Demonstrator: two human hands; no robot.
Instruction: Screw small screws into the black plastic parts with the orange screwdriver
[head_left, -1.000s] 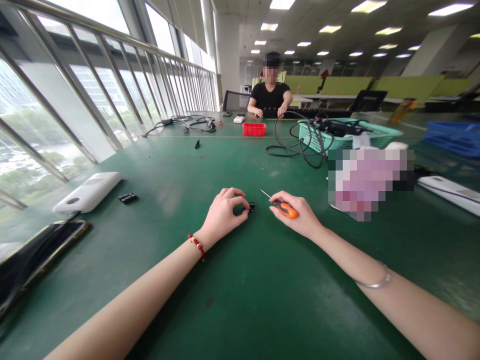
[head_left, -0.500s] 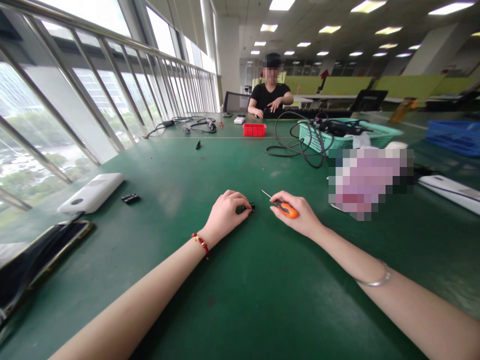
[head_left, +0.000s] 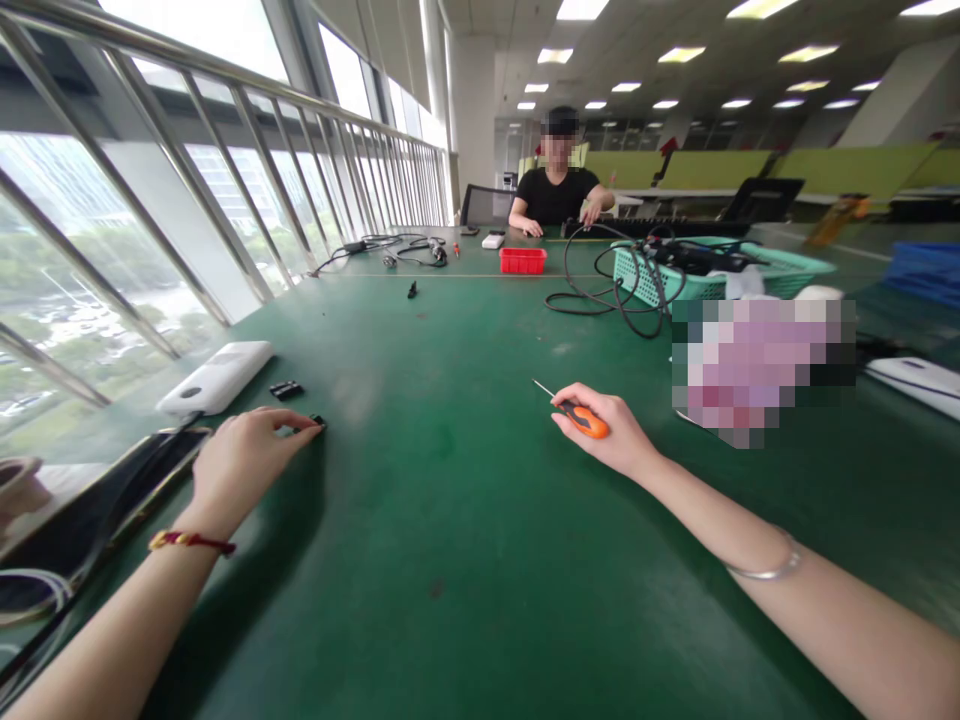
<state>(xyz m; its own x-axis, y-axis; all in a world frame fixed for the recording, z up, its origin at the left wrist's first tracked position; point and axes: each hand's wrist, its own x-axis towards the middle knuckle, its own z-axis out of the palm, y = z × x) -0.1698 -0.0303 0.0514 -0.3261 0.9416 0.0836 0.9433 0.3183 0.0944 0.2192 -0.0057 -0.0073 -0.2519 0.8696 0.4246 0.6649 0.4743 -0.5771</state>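
Note:
My left hand (head_left: 240, 462) lies on the green table (head_left: 465, 520) at the left, its fingers pinched on a small black part (head_left: 319, 422). Just beyond it rest another small black piece (head_left: 286, 389) and a white power bank (head_left: 216, 377). My right hand (head_left: 604, 436) rests near the middle of the table and is closed round an orange-handled screwdriver (head_left: 577, 416), whose thin shaft points up and to the left.
A dark phone or tablet (head_left: 90, 500) lies at the left edge by the window railing. Farther back are a red tray (head_left: 523, 260), a teal basket (head_left: 697, 275) with black cables, and a person (head_left: 559, 190) in black seated at the far end.
My left hand has carried the small black part from the table's middle to the left, beside the power bank. The right hand with the screwdriver has stayed put.

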